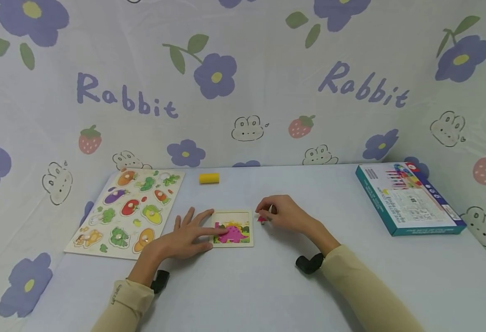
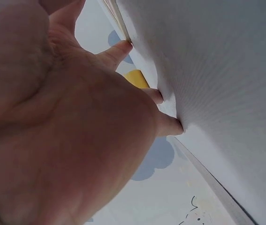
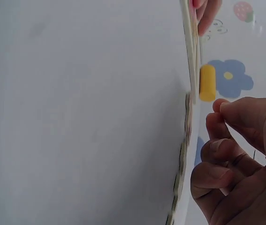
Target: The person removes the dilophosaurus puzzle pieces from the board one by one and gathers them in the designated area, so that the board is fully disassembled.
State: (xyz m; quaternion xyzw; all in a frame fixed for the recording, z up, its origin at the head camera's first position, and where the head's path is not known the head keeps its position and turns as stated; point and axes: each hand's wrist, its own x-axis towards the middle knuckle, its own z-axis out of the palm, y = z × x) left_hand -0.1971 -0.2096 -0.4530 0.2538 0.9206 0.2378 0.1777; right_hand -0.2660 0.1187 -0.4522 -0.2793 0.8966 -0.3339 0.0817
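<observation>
My left hand [image 1: 186,237] has its fingers spread and its index finger lying on a small framed dinosaur puzzle [image 1: 231,236]. The puzzle's lower part shows a pink dinosaur, while a pale strip shows along its top. Close by on the right, my right hand [image 1: 288,214] has thumb and index fingertips together and the other fingers curled. A small red puzzle piece [image 1: 261,220] shows just below those fingertips. Whether the fingers pinch anything is unclear. In the right wrist view, several flat pieces [image 3: 181,154] appear edge-on on the table beyond the fingers.
A vegetable peg board [image 1: 136,221] lies on the left of the table. Behind the puzzle is a yellow cylinder [image 1: 209,178]. A boxed set with teal sides [image 1: 411,198] lies at the right. Patterned cloth [image 1: 243,92] hangs behind the table.
</observation>
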